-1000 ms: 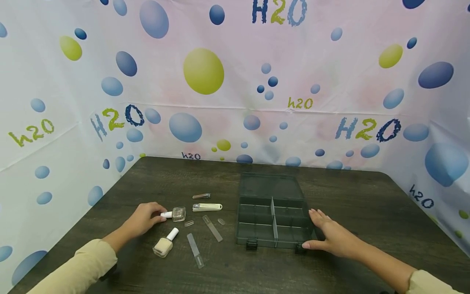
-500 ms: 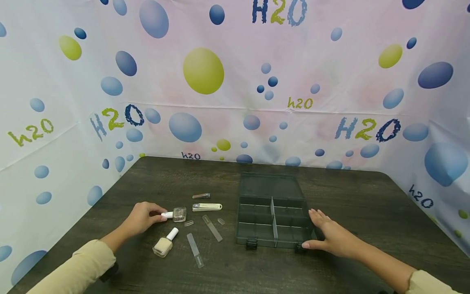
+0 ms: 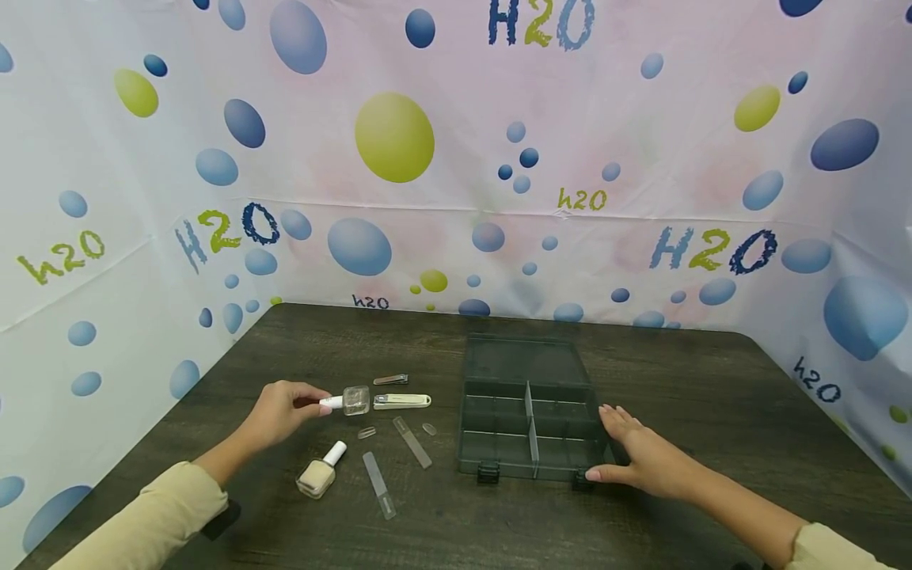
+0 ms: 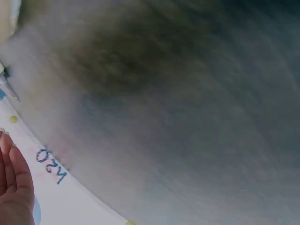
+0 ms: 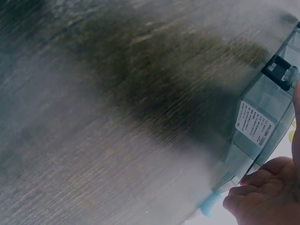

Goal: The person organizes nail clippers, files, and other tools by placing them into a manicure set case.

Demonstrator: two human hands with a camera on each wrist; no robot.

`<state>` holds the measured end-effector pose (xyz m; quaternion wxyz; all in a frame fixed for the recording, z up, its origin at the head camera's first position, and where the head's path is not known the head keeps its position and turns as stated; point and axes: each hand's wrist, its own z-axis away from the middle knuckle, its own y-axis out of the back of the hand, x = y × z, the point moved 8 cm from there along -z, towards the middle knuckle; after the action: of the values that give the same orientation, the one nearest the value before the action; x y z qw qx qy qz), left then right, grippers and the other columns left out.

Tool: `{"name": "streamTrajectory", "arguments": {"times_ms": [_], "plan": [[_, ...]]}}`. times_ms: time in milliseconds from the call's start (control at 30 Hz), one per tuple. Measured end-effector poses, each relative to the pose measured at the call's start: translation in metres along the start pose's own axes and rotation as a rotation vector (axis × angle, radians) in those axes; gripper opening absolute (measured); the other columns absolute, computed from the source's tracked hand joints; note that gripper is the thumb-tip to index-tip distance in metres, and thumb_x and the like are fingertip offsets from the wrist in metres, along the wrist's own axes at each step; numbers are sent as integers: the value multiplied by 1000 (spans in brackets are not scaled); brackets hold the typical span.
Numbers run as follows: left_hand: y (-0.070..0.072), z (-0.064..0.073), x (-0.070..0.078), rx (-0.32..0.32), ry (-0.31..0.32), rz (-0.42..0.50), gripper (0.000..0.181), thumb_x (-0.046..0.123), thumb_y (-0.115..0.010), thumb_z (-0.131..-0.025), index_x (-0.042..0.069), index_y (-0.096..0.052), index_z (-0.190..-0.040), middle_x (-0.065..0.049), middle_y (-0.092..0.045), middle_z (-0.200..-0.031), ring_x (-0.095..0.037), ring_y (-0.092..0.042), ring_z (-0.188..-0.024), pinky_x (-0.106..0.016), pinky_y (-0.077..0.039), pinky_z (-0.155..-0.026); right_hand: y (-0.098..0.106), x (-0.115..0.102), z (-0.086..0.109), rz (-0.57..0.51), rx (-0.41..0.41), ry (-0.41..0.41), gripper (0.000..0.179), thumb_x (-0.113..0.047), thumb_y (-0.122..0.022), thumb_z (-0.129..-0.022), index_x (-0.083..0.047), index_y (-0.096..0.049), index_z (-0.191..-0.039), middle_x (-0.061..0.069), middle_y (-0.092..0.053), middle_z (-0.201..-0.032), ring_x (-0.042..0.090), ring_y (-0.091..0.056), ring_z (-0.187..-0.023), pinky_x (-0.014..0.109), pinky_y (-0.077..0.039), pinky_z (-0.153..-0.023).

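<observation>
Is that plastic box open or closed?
Open: the box has its lid laid back on the far side, leaving its compartments uncovered.

Left hand (image 3: 285, 410) pinching, right hand (image 3: 644, 457) with thumb (image 3: 608, 474) spread, forearms (image 3: 748, 505) angled inward

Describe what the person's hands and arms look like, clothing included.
The left hand and right hand wear no gloves. Pale yellow, creased sleeves, left sleeve and right sleeve, end partway along bare forearms. Something dark, unidentifiable, shows beneath the left one.
</observation>
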<state>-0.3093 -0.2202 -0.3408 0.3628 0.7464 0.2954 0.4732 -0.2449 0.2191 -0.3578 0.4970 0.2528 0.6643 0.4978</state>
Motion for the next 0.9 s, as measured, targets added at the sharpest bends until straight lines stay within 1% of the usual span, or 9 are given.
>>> {"name": "streamTrajectory", "arguments": {"times_ms": [100, 333, 433, 533, 733, 900], "plan": [[2, -2, 4, 7, 4, 21, 16, 8, -71, -79, 0, -73, -92, -12, -71, -83, -6, -61, -65, -19, -49, -54, 0, -1, 0, 1, 0, 7, 102, -53, -67, -75, 17, -27, -137, 37, -25, -142, 55, -22, -130, 67, -26, -99], [3, -8, 18, 12, -10, 71, 16, 8, -70, -80, 0, -72, -94, -13, -71, -85, -6, -61, -65, -19, -49, -54, 0, 0, 0, -3, -4, 5, 102, -54, -67, -75, 17, -28, -137, 37, -26, -142, 55, -22, -131, 67, -26, -100], [2, -10, 26, 10, -25, 91, 16, 7, -70, -80, -1, -72, -94, -13, -71, -86, -5, -61, -66, -19, -49, -55, 0, 0, 0, 1, -4, 2, 102, -54, -67, -75, 17, -28, -137, 37, -26, -143, 55, -22, -131, 67, -26, -100], [1, -11, 35, 10, -47, 115, 16, 7, -70, -80, -1, -72, -94, -14, -71, -86, -6, -61, -66, -19, -50, -55, 0, 0, 0, 0, -4, 1, 103, -54, -67, -74, 17, -28, -137, 37, -26, -142, 55, -22, -131, 67, -26, -100], [-3, -14, 49, 15, -84, 146, 16, 8, -71, -80, -1, -72, -94, -13, -71, -87, -10, -64, -69, -18, -50, -57, 1, -1, 0, 4, -4, 2, 102, -54, -67, -74, 17, -28, -137, 37, -26, -142, 55, -22, -131, 67, -26, -100], [-12, -18, 60, 4, -106, 179, 16, 7, -70, -80, -1, -72, -94, -15, -71, -88, -14, -66, -71, -18, -51, -59, 0, -1, 0, 3, -8, -5, 103, -54, -68, -74, 17, -27, -137, 37, -25, -143, 55, -22, -131, 67, -25, -100]]}}
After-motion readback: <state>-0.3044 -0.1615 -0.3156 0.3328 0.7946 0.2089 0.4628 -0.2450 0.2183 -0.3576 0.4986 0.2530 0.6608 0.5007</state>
